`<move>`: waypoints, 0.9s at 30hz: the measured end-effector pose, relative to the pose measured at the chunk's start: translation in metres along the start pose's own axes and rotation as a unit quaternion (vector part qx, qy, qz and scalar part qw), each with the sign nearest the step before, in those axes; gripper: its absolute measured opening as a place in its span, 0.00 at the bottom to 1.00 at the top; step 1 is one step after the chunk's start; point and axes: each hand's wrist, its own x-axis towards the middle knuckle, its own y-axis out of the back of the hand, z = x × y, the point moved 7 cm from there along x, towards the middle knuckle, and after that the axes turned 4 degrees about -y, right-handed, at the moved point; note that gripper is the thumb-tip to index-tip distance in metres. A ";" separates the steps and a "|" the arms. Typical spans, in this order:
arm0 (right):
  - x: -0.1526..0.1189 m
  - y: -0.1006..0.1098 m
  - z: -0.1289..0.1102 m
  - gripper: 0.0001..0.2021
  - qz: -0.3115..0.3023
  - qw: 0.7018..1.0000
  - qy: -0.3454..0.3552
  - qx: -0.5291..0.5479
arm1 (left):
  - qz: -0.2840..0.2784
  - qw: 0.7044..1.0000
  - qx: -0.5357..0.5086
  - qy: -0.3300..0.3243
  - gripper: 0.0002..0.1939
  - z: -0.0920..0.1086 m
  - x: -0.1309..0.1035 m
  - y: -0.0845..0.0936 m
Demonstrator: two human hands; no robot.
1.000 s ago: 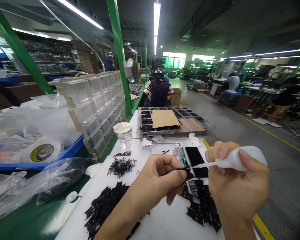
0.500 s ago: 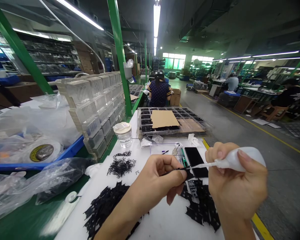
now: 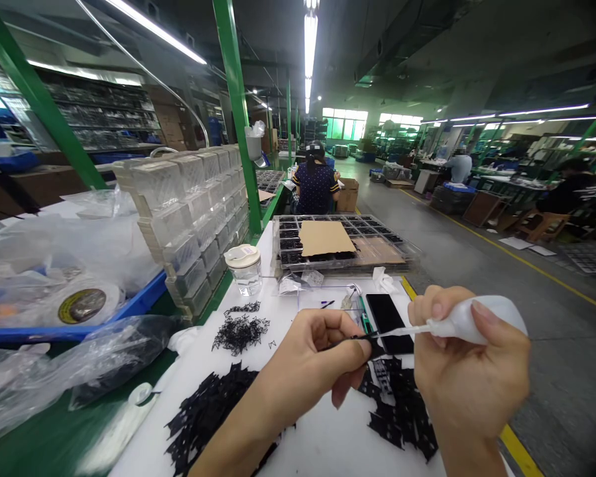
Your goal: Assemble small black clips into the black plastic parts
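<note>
Between thumb and fingers, my left hand [image 3: 322, 358] pinches a small black part [image 3: 376, 346] over the white work surface [image 3: 322, 440]. My right hand [image 3: 469, 364] is closed around a translucent squeeze bottle [image 3: 491, 318], whose thin nozzle points left and reaches the black part. Whether the tip touches it is too small to tell. Black flat pieces lie in a pile [image 3: 208, 411] at the left, partly behind my left forearm, and in another pile [image 3: 402, 411] below the hands. Small thin black frames [image 3: 240, 333] form a heap farther back.
A black phone-like slab [image 3: 387, 315] lies behind the hands. Beyond it is a compartment tray [image 3: 288, 262] with cardboard on top. A lidded jar [image 3: 248, 271] stands near stacked clear boxes [image 3: 193, 218]. Bags and a blue bin [image 3: 143, 298] are at left. A person sits ahead.
The bottle's nozzle tip has shifted slightly right along the black part. Both hands keep their grips and have hardly moved.
</note>
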 end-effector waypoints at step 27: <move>-0.004 0.005 0.004 0.16 -0.018 0.999 -0.027 0.016 | -0.003 1.000 0.001 -0.018 0.09 0.001 0.000 0.002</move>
